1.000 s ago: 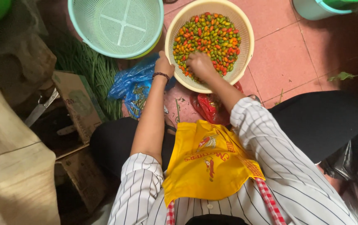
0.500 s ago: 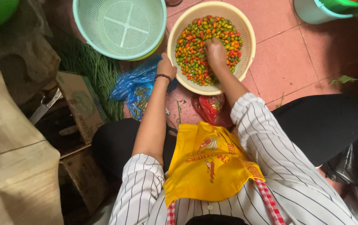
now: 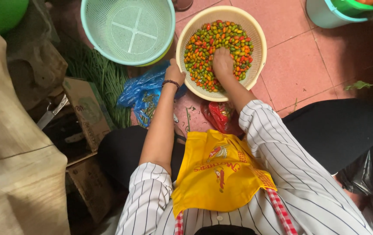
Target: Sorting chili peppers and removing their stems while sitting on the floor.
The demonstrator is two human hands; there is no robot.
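A cream plastic colander [image 3: 259, 41] sits on the pink tiled floor, holding a heap of small green, orange and red chillies [image 3: 201, 45]. My left hand [image 3: 174, 73], with a dark bead bracelet on its wrist, grips the colander's near left rim. My right hand [image 3: 222, 61] is sunk into the middle of the heap, knuckles up. Its fingers curl down among the chillies and their tips are hidden.
An empty mint-green colander [image 3: 128, 30] stands to the left, with long green beans [image 3: 104, 82] and a blue plastic bag [image 3: 145, 93] below it. A red bag [image 3: 221, 115], cardboard boxes [image 3: 86, 111], a knife [image 3: 51, 114] and a teal bucket [image 3: 328, 13] lie around.
My right hand has moved from the heap's near left part rightward into its middle and dug in. My left hand has stayed on the rim.
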